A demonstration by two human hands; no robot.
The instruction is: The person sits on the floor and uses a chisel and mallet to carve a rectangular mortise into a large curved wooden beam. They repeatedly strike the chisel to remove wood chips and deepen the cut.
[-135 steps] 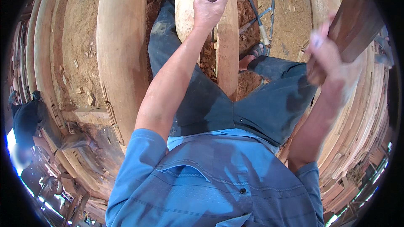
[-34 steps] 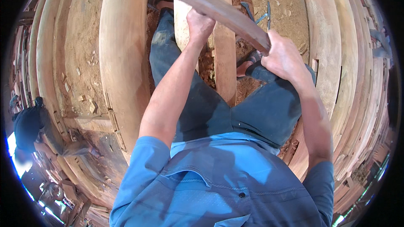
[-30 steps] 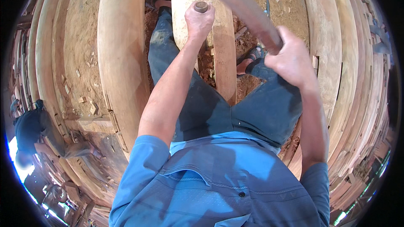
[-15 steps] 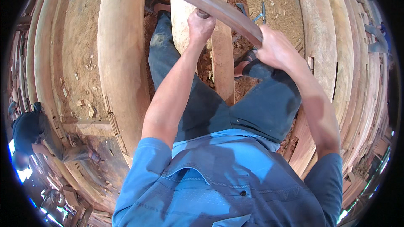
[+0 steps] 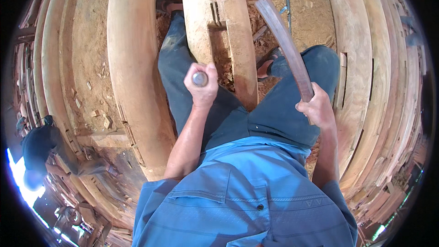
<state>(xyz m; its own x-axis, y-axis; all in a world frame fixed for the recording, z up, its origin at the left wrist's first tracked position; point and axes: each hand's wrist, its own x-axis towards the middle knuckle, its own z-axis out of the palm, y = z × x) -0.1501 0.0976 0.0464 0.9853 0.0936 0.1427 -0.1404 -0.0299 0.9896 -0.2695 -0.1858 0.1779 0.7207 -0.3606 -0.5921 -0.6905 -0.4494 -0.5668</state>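
Observation:
My left hand [image 5: 203, 91] is closed around an upright tool handle, probably a chisel [image 5: 200, 78]. Its round butt faces up, and the blade is hidden below the fist. The hand is just left of a rectangular slot [image 5: 222, 41] cut into the log beam [image 5: 196, 27] between my legs. Smaller narrow cuts lie above the slot. In my right hand [image 5: 318, 108] is the lower end of a long, curved wooden club [image 5: 288, 45]. It stands tilted over my right thigh, apart from the chisel, with its far end leaning left.
Long rounded timbers lie on both sides, one at the left [image 5: 132, 64] and one at the right [image 5: 354, 41]. Wood chips [image 5: 107, 122] and sawdust cover the ground. A thin blue-black tool [image 5: 288, 13] lies beyond my right foot. Another person [image 5: 41, 151] bends over at the far left.
The club has swung from above my left hand to the right, and my right hand has come down and closer. My left hand has moved closer and left, showing the handle butt and the slot.

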